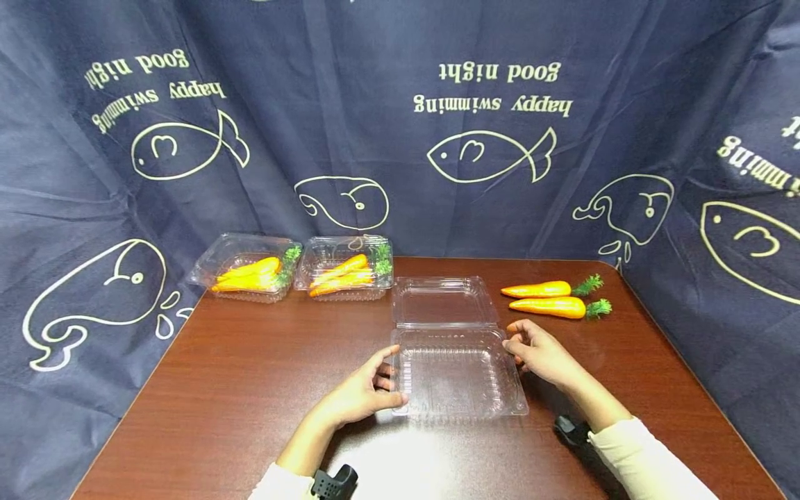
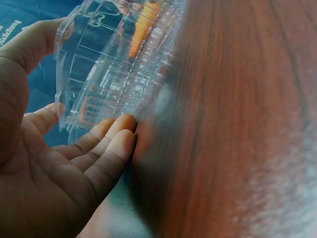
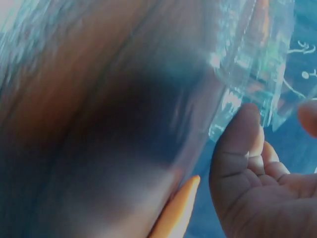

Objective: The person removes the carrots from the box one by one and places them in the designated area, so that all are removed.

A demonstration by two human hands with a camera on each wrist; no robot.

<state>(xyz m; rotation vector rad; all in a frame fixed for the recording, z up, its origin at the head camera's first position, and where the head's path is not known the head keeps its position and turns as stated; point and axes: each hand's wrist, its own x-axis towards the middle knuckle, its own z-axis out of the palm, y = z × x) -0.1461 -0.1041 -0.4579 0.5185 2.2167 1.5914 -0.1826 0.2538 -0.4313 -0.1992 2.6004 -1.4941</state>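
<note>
An unfolded clear plastic clamshell container [image 1: 459, 378] lies on the table, its lid [image 1: 445, 302] laid back on the far side. At its left side, my left hand [image 1: 362, 394] holds the rim. In the left wrist view the thumb [image 2: 34, 42] hooks over the rim, while the other fingers [image 2: 116, 144] lie low against the side wall. My right hand [image 1: 542, 353] is at the right rim near the hinge. Its fingertips [image 3: 245, 116] meet the plastic in the blurred right wrist view, with thumb and fingers spread apart. Two carrots [image 1: 550, 307] with green tops lie beyond the right hand.
Two clamshell containers [image 1: 344, 242] with carrots inside stand at the back left, near the printed dark blue curtain [image 1: 400, 139]. The curtain surrounds the far and side edges of the brown wooden table [image 1: 250, 389]. Dark bands [image 1: 335, 480] circle both wrists.
</note>
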